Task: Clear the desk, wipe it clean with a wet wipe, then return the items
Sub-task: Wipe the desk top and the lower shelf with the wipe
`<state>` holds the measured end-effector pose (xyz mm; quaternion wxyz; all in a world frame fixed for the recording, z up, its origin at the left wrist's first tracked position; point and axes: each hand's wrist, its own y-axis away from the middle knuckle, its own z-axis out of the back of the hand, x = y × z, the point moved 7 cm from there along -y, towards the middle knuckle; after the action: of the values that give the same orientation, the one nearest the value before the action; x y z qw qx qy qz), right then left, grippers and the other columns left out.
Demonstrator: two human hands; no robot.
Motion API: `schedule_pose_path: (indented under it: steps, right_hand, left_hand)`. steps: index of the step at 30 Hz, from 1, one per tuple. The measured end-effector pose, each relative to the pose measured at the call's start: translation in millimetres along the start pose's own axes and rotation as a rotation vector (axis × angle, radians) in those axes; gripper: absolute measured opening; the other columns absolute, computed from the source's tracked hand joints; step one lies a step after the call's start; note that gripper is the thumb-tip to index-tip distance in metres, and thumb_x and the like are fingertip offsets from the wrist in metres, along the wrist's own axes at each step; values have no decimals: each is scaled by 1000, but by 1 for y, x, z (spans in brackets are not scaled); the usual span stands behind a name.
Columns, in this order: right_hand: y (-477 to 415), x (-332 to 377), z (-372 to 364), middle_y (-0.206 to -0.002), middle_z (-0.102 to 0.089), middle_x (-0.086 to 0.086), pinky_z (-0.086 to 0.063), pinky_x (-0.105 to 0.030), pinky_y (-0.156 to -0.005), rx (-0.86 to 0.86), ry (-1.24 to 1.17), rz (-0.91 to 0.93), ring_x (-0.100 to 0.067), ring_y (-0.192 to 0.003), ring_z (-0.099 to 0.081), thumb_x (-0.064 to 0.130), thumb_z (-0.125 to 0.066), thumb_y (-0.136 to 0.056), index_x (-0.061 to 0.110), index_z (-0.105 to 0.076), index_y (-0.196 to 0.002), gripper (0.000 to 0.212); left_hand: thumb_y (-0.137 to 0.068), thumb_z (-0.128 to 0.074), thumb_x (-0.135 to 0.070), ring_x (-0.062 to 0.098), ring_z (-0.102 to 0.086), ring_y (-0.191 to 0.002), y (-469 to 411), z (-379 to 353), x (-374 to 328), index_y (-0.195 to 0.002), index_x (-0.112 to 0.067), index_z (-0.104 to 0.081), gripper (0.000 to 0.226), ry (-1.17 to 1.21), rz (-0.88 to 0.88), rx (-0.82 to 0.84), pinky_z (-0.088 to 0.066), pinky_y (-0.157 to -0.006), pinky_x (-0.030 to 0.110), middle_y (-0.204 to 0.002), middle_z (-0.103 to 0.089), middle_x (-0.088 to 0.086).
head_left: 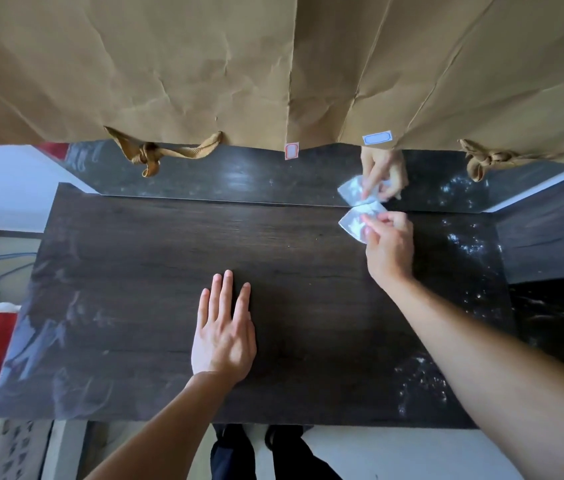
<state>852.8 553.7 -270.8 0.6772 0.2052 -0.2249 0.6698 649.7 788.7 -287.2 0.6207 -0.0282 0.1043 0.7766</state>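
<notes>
A wet wipe (355, 223) at the desk's (135, 271) far edge
Right hand (389, 247) pinches it at 2 o'clock, touching the mirror (239, 174); left hand (223, 336) lies flat at 7 o'clock, fingers straight, close together

Free room: dark wood-grain desk top (135, 254) bare on L side & along front. Flat left hand (223, 336) sits mid-desk. Back edge blocked by glossy reflective back panel (239, 178) under crumpled brown paper sheet (169, 64); right hand (389, 251) w/ crumpled white wet wipe (356, 220) fills back-R.
</notes>
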Motion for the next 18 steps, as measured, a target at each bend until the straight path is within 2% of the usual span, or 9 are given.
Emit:
schedule_pose_path:
  steps: [2,3,5,7,9,11,14,16,18]
  right_hand:
    - [17,22,-17,-97,-55,-8,-44,-35,-84,26,-41,-14,-22,-92,-51,16,-62,-87,6,-69,-93,13]
    - [36,38,-28,-92,-55,-5,-45,-39,-80,82,-78,49,-21,-87,-51,20,-62,-86,8,-66,-86,12]
    - [85,68,-49,-84,-55,-4,-46,-39,-77,252,-83,320,-20,-79,-50,20,-61,-88,9,-68,-86,14]
    - [118,76,-47,-83,-55,-4,-47,-34,-79,376,-95,565,-19,-76,-48,12,-61,-89,11,-73,-94,13]
    - [98,70,-39,-84,-56,-6,-47,-36,-74,374,-68,611,-22,-77,-49,8,-63,-88,10,-72,-95,11]
    - [54,67,-38,-93,-58,-13,-49,-43,-76,250,6,479,-29,-84,-52,4,-62,-87,8,-71,-99,16]
    - [24,91,-57,-117,-60,-17,-45,-46,-92,177,63,386,-37,-104,-53,0,-55,-87,8,-69,-110,28]
    - [48,113,-75,-126,-59,-19,-38,-41,-105,253,4,560,-39,-121,-51,-4,-51,-87,4,-69,-110,30]
    - [87,104,-83,-137,-53,-14,-30,-38,-108,401,37,722,-33,-134,-40,-9,-47,-87,7,-63,-121,41]
  left_hand:
    - [-93,-26,-25,33,-14,-145,1,0,0,-141,-10,-40,52,2,0,-1,-12,-117,45,-154,-25,19]
    - [-93,-26,-25,33,-14,-145,1,0,0,-141,-10,-40,52,6,0,0,-12,-117,45,-154,-25,19]
    - [-92,-27,-24,33,-16,-145,0,0,0,-140,-10,-41,52,24,-1,-4,-12,-117,45,-153,-26,19]
    - [-92,-28,-23,34,-17,-144,0,1,0,-140,-10,-42,52,29,-7,-15,-13,-117,45,-153,-27,20]
    - [-92,-29,-23,34,-18,-144,0,1,-1,-139,-9,-42,51,32,-9,-23,-14,-117,46,-152,-28,20]
    - [-93,-30,-22,34,-17,-144,0,1,-1,-140,-10,-42,50,27,-10,-26,-13,-118,45,-153,-27,20]
    - [-93,-30,-22,33,-15,-145,0,0,0,-141,-10,-41,50,17,-18,-29,-12,-118,45,-153,-26,20]
    - [-93,-29,-22,34,-17,-145,0,1,0,-140,-9,-42,50,25,-18,-32,-13,-118,46,-153,-27,20]
    - [-93,-27,-23,34,-17,-145,1,2,0,-140,-9,-42,51,28,-21,-38,-13,-118,45,-153,-27,20]
